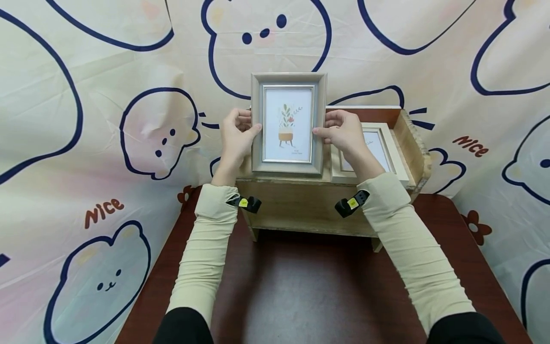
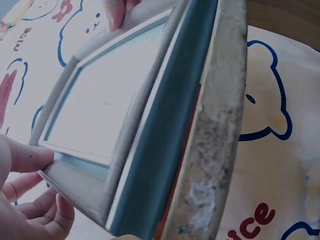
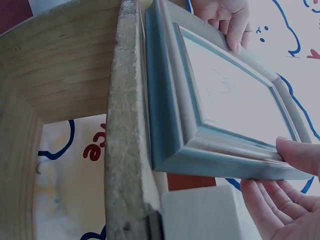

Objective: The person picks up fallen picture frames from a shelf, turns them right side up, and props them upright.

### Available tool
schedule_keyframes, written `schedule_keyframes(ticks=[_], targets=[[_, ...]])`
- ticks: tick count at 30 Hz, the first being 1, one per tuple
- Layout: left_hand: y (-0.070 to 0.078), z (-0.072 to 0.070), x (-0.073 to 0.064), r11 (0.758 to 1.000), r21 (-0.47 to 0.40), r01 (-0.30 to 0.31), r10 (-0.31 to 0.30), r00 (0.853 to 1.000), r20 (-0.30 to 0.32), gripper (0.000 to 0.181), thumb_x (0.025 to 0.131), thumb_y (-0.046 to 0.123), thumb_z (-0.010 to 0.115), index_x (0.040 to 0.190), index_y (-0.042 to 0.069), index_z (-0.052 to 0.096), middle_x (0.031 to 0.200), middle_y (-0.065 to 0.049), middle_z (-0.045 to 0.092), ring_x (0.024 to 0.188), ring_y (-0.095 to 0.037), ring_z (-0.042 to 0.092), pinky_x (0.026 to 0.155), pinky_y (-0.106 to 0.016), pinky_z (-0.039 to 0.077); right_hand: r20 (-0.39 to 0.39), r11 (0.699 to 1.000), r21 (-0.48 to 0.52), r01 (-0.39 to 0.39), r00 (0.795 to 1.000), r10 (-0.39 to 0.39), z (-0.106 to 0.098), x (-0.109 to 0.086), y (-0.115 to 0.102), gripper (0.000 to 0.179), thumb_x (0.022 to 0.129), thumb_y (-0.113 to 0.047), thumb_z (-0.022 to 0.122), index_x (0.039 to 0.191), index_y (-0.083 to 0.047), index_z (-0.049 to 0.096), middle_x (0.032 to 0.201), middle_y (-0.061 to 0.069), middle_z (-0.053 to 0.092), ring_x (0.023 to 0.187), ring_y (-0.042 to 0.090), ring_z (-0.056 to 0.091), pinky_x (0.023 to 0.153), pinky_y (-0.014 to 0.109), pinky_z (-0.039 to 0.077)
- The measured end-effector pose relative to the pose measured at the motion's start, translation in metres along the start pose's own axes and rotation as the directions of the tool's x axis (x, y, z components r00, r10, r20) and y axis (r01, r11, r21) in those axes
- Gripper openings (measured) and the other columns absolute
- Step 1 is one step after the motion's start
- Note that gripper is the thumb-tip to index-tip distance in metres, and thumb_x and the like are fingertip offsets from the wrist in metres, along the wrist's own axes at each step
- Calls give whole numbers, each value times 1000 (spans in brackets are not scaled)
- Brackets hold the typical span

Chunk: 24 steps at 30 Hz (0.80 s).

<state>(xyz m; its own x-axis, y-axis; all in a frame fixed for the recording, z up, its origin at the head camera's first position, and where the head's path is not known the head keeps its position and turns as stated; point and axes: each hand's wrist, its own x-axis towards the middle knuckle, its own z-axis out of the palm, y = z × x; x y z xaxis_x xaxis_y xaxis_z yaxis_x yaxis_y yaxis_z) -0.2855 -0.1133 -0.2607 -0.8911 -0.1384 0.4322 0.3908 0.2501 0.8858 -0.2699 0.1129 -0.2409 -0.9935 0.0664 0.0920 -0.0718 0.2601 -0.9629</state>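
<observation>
A grey framed picture [image 1: 289, 125] stands nearly upright between the two hands, its print facing the person and its top edge reaching higher than both of them. The left hand [image 1: 237, 136] grips its left side and the right hand [image 1: 343, 134] its right side, each with the thumb toward the front and the fingers curled toward the back. Between the thumbs the print shows a potted plant [image 1: 286, 129] on legs, with tiny lettering [image 1: 296, 152] beneath it, too small to read. Just beyond the right hand, partly covered by that forearm, a cream frame [image 1: 398, 153] leans back in the top of a wooden stand [image 1: 309, 205]; the stand runs below and behind both hands, and whether the grey frame's lower edge touches it is hard to tell. Near each hand a black wrist camera [image 1: 254, 205] sits at the sleeve cuff, bearing a yellow label [image 1: 243, 202] whose marking cannot be made out. Below the hands spreads a dark red-brown tabletop [image 1: 296, 291], on which the stand rests. Behind the hands and to either side hangs a pale cloth [image 1: 172, 67] printed with blue-outlined bears; the word "Nice" [image 1: 104, 212] reads in brownish red well left of the left hand and lower, and again to the right of the right hand
</observation>
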Motion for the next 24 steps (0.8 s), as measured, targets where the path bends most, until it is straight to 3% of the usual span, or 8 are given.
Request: schedule_keyframes(ticks=[7, 13, 24], targets=[[2, -1, 0, 999, -40, -29, 28, 999, -28, 24, 79, -2, 66, 102, -1, 56, 96, -13, 61, 79, -17, 54, 72, -27, 44, -32, 999, -18, 51, 998, -52, 1, -1, -2, 39, 77, -5, 71, 112, -1, 56, 94, 5, 57, 74, 12, 55, 68, 25, 51], [1, 0, 2, 996, -86, -33, 28, 998, -57, 23, 78, -5, 66, 98, -1, 56, 94, -12, 61, 81, -16, 55, 74, -26, 44, -62, 997, -25, 71, 996, -72, 3, -2, -5, 39, 77, -3, 70, 113, -2, 55, 101, 7, 58, 84, 16, 56, 72, 28, 50], [0, -1, 3, 993, -95, -76, 69, 995, -77, 24, 77, -5, 67, 98, -1, 56, 96, -12, 61, 81, -15, 55, 74, -27, 44, -114, 990, -64, 126, 985, -132, 6, 2, -4, 39, 77, -4, 71, 113, -5, 56, 105, 8, 60, 95, 18, 55, 76, 28, 46]])
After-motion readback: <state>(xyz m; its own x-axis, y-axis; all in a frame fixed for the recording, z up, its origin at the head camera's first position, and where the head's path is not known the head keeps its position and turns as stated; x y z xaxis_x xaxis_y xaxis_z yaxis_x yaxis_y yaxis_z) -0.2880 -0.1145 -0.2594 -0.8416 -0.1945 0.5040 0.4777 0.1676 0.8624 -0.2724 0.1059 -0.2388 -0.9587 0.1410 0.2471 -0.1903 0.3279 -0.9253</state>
